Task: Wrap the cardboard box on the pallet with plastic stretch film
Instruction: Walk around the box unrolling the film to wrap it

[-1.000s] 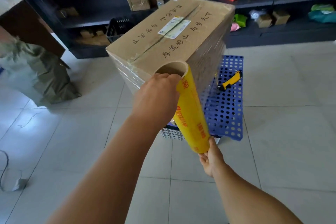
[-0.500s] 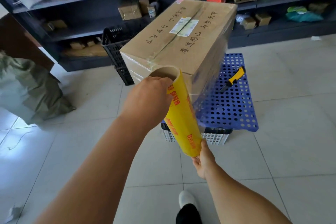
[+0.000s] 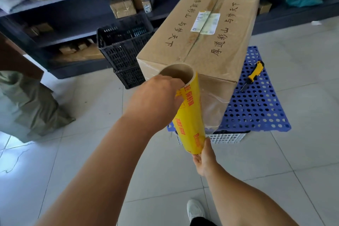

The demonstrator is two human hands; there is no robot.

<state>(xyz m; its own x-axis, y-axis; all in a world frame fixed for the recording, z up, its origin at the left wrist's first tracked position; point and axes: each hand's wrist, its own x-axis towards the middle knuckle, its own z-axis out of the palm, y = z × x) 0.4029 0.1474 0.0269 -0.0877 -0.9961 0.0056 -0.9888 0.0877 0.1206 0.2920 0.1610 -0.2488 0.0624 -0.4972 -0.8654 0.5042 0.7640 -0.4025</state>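
Observation:
A large brown cardboard box (image 3: 207,40) with printed characters and a white label stands on a blue perforated pallet (image 3: 256,112). Clear film clings to its near sides. In front of the box's near corner I hold a yellow roll of stretch film (image 3: 190,115) almost upright. My left hand (image 3: 156,97) grips the roll's top end at the open cardboard core. My right hand (image 3: 203,158) holds the bottom end. A sheet of film runs from the roll to the box's right side.
A yellow-handled utility knife (image 3: 254,74) lies on the pallet right of the box. Stacked black crates (image 3: 124,49) stand left of the box, dark shelving (image 3: 77,5) with parcels behind. A grey sack (image 3: 31,104) sits at left. My white shoe (image 3: 195,209) shows below.
I have walked leftward around the box with the roll, so the box's corner and the pallet now lie further right. More of the black crates has come into sight. Both hands keep their grip.

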